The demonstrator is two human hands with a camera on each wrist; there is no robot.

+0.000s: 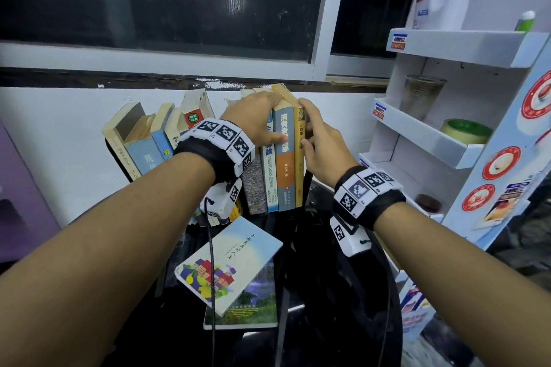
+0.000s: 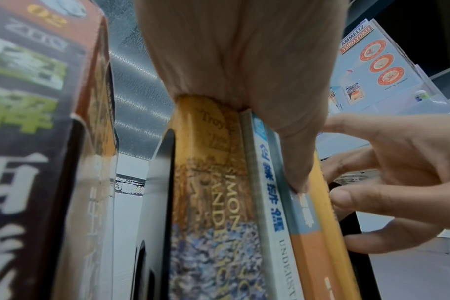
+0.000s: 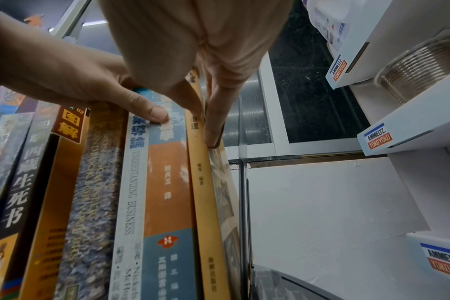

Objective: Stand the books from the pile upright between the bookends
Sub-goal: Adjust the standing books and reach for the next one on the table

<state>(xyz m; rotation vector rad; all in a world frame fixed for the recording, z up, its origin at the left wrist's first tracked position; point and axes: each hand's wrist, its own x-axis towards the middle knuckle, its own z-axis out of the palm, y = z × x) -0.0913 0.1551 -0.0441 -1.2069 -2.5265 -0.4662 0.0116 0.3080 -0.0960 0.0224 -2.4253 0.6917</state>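
Note:
A row of books stands upright against the white wall. At its right end are a blue and orange book point(image 1: 284, 170) and a thin yellow book point(image 1: 299, 176). My left hand point(image 1: 272, 116) lies over the tops of these books, its thumb point(image 3: 152, 113) pressed on the blue and orange spine. My right hand point(image 1: 308, 125) pinches the yellow book point(image 3: 206, 203), with fingers between its cover and the black bookend point(image 2: 352, 229). The pile lies in front on the black table: a book with coloured houses point(image 1: 229, 265) on top of a landscape-cover book point(image 1: 253, 307).
Several books point(image 1: 143, 143) lean to the right at the row's left end. A white cardboard display shelf point(image 1: 417, 137) stands close on the right, holding a glass point(image 1: 423, 95) and a tape roll point(image 1: 465, 131). A dark window is behind.

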